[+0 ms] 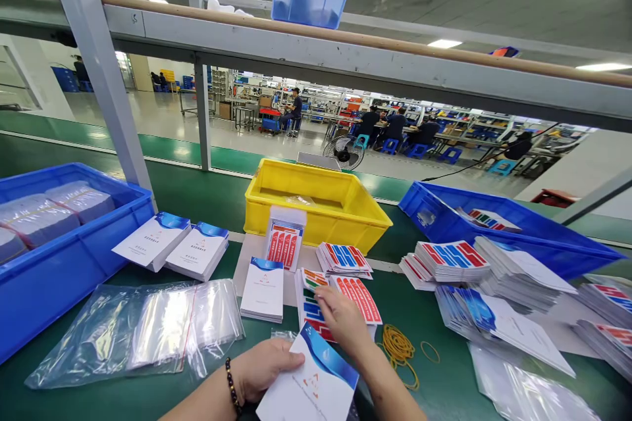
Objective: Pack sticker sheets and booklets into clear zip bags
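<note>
My left hand (269, 368), with a dark bead bracelet at the wrist, grips a white booklet (311, 381) with a blue wave on its cover, thumb on top. My right hand (345, 319) has its fingers drawn together at the right edge of the top striped sticker sheet (310, 309), on a stack with green, blue and red bands. Partly under that hand lies a pile of red sticker sheets (360, 299). To the left sits a stack of the same white-and-blue booklets (263, 289). Behind it, a clear sleeve (288, 217) stands with red-striped sheets.
Rubber bands (397, 348) lie right of my hands. Clear plastic bags (162, 325) spread on the left. A yellow bin (340, 223) stands behind, flanked by a left blue bin (83, 263) and a right blue bin (557, 250). More booklet stacks (523, 276) fill the right side.
</note>
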`<state>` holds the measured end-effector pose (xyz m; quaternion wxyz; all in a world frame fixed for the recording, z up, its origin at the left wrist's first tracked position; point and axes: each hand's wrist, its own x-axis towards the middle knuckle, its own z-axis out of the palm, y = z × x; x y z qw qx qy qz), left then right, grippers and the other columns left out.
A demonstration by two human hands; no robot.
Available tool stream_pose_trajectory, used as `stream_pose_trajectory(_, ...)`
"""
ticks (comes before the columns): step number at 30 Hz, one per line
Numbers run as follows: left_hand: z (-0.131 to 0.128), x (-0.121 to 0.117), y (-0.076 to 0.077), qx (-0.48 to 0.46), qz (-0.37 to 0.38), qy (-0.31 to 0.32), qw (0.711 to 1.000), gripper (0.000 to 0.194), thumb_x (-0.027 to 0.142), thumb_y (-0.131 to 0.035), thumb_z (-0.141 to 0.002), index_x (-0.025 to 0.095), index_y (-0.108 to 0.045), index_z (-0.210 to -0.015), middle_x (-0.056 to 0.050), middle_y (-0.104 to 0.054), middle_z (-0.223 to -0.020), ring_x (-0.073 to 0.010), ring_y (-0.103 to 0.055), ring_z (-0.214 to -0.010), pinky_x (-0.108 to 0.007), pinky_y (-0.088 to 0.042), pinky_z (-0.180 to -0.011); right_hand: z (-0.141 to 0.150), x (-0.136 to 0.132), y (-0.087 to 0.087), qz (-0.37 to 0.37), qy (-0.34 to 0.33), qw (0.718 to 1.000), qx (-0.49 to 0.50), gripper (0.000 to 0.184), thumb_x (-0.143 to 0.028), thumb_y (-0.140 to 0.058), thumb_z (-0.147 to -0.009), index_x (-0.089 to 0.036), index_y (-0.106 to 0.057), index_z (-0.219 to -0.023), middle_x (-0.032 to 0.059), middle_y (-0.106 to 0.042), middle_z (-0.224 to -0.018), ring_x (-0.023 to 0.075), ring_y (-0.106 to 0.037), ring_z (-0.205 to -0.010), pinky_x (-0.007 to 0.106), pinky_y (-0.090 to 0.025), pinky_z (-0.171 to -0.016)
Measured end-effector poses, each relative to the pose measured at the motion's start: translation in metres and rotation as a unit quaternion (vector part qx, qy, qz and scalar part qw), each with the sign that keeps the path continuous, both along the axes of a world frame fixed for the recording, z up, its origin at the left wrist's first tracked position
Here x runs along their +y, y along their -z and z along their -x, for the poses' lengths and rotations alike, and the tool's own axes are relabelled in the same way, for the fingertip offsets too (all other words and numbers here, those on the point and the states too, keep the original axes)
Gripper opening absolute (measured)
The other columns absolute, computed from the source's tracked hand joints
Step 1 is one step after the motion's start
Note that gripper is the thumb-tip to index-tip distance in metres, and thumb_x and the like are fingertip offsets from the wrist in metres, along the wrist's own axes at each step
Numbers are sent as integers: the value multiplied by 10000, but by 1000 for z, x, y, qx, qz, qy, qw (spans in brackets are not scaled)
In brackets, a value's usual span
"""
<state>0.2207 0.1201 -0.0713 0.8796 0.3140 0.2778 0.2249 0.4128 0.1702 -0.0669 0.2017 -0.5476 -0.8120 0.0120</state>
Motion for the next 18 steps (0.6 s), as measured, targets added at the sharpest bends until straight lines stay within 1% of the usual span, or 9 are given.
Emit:
stream_pose_trajectory(2,-3,2,-1,2,20,-48,999,459,430,-739,-551,41,-654,-779,-140,-663,-726,-194,-623,-635,-310,-461,-693,-7,-8,-17,-120,-7,991,56,285,-201,-358,-884,-144,-620,-981,88,-628,-955,166,-587,-866,285,-474,-765)
stream_pose_trajectory(3,-5,3,-1,1,28,-78,997,463,443,-720,-577,37,-648,-788,-148,-664,-740,-207,-628,-648,-328,-461,-705,-7,-14,-25,-165,-13,984,69,267,-194,-378,-877,-154,-622,-978,83,-628,-913,164,-584,-820,282,-477,-718)
stream_pose_trajectory(4,-7,4,0,-4,32,-111,993,465,455,-699,-605,38,-643,-803,-152,-665,-760,-218,-631,-667,-340,-461,-718,-5,-20,-32,-192,-25,979,64,252,-180,-395,-868,-164,-623,-975,79,-623,-870,160,-574,-773,277,-471,-667)
stream_pose_trajectory(6,-9,6,1,-20,29,-173,984,452,461,-662,-655,52,-633,-846,-146,-669,-802,-226,-634,-716,-349,-458,-744,8,-35,-39,-212,-66,975,27,235,-158,-417,-852,-168,-627,-958,76,-607,-779,160,-542,-699,277,-441,-604)
stream_pose_trajectory(7,-10,6,2,-27,23,-199,979,437,456,-647,-677,63,-628,-868,-137,-670,-822,-224,-633,-742,-348,-455,-757,16,-42,-39,-218,-87,972,12,231,-147,-415,-850,-159,-625,-944,76,-597,-744,161,-526,-675,278,-424,-584)
stream_pose_trajectory(9,-11,7,0,-36,11,-239,970,405,437,-631,-704,76,-624,-888,-122,-671,-857,-219,-626,-796,-338,-448,-789,35,-54,-32,-217,-125,968,-20,236,-130,-392,-847,-141,-612,-934,77,-581,-712,162,-492,-630,288,-389,-554)
stream_pose_trajectory(13,-11,5,-8,-52,4,-252,966,408,434,-630,-706,82,-625,-911,-121,-662,-924,-231,-597,-901,-340,-426,-847,63,-67,-12,-207,-143,967,-30,265,-90,-330,-835,-129,-592,-850,68,-539,-649,160,-451,-576,289,-346,-514)
stream_pose_trajectory(15,-11,5,-10,-40,-9,-249,968,406,421,-647,-691,84,-626,-917,-120,-661,-931,-238,-591,-921,-343,-420,-860,67,-70,-9,-197,-152,968,-12,245,-120,-341,-847,-128,-586,-844,67,-538,-647,164,-458,-582,291,-360,-518)
stream_pose_trajectory(18,-10,6,-10,-26,-35,-249,967,403,395,-677,-667,82,-623,-916,-116,-665,-925,-245,-591,-931,-342,-421,-868,59,-68,-15,-151,-192,968,63,225,-256,-395,-867,-134,-580,-898,79,-565,-720,175,-497,-643,303,-418,-556)
